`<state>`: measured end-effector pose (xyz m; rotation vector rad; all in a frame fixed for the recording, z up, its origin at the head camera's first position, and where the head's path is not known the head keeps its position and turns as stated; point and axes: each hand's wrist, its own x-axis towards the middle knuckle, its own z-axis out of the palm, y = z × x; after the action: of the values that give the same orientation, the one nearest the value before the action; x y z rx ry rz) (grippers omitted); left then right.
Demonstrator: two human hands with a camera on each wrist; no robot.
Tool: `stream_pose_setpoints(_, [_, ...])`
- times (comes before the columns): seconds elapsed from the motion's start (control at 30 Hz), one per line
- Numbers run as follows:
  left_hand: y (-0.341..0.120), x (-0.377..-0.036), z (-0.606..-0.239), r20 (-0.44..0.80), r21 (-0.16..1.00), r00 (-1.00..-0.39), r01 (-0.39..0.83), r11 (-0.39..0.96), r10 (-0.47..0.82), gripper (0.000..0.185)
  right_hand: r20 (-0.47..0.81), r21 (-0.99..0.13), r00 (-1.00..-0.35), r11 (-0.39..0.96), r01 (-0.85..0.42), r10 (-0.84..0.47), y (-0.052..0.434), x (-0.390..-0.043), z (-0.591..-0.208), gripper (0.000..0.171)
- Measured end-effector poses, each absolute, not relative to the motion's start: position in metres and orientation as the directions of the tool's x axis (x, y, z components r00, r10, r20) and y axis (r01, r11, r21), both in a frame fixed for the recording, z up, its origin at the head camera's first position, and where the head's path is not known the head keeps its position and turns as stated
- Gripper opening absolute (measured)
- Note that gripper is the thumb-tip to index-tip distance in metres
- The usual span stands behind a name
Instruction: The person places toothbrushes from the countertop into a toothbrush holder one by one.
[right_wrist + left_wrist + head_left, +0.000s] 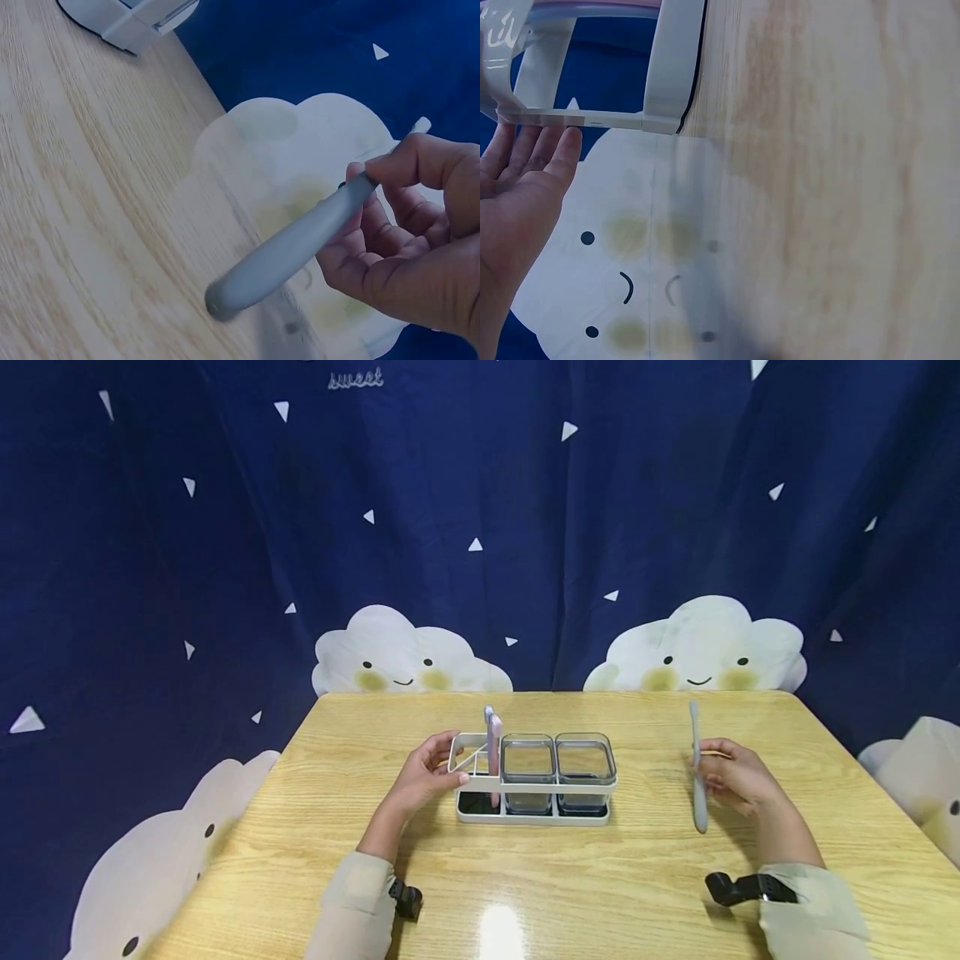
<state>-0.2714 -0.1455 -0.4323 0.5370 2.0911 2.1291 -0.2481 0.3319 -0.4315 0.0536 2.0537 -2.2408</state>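
Observation:
A white toothbrush holder (480, 817) stands on the table, with two clear cups (528, 768) in its middle and right slots. In its left, divided section stand a pink toothbrush (494, 743) and a bluish one just behind it. My left hand (420, 777) grips the holder's left end, thumb at the front bar and fingers round the side; in the left wrist view its fingertips (570, 142) meet the upper bar. Off to the right, my right hand (738, 777) pinches a grey toothbrush (281, 262) near its neck, the thick handle end pointing down toward me.
The light wooden table (600, 893) reaches back to a dark blue curtain (525, 485) printed with clouds and triangles. A stretch of table lies between the holder and my right hand. Black wrist straps (750, 889) sit on both sleeves.

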Motion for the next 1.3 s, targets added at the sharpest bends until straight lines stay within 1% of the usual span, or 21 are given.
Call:
stream_pose_setpoints(0.17, [-0.146, -0.273, -0.436, 0.187, 0.982, -0.932, 0.185, -0.036, 0.311, 0.069, -0.082, -0.996, -0.996, -0.029, 0.083, -0.045, 0.327, -0.247, -0.427, 0.013])
stream_pose_setpoints(0.27, [-0.145, -0.272, -0.437, 0.185, 0.983, -0.934, 0.180, -0.044, 0.306, 0.068, -0.069, -0.998, -0.997, -0.008, 0.070, -0.045, 0.324, -0.246, -0.423, 0.011])
stream_pose_setpoints(0.47, [-0.146, -0.275, -0.440, 0.184, 0.983, -0.936, 0.182, -0.034, 0.301, 0.069, -0.033, -0.999, -0.998, -0.019, 0.034, -0.058, 0.317, -0.244, -0.416, 0.005])
stream_pose_setpoints(0.67, [-0.145, -0.273, -0.435, 0.162, 0.987, -0.934, 0.154, -0.051, 0.319, 0.070, 0.030, -0.998, -0.998, -0.064, -0.027, -0.057, 0.311, -0.243, -0.412, 0.004])
stream_pose_setpoints(0.87, [-0.143, -0.262, -0.418, 0.154, 0.988, -0.931, 0.155, -0.024, 0.333, 0.070, 0.080, -0.993, -0.995, -0.097, -0.074, -0.056, 0.303, -0.242, -0.407, 0.005])
stream_pose_setpoints(1.03, [-0.142, -0.257, -0.414, 0.157, 0.987, -0.933, 0.160, -0.018, 0.325, 0.070, 0.112, -0.991, -0.991, -0.076, -0.106, -0.077, 0.296, -0.242, -0.401, 0.003])
stream_pose_setpoints(1.17, [-0.142, -0.258, -0.414, 0.162, 0.986, -0.931, 0.165, -0.019, 0.327, 0.069, 0.139, -0.990, -0.985, -0.052, -0.135, -0.101, 0.290, -0.241, -0.396, 0.006])
stream_pose_setpoints(1.3, [-0.143, -0.258, -0.415, 0.157, 0.987, -0.928, 0.159, -0.023, 0.337, 0.070, 0.155, -0.987, -0.982, -0.061, -0.149, -0.111, 0.285, -0.239, -0.391, 0.005])
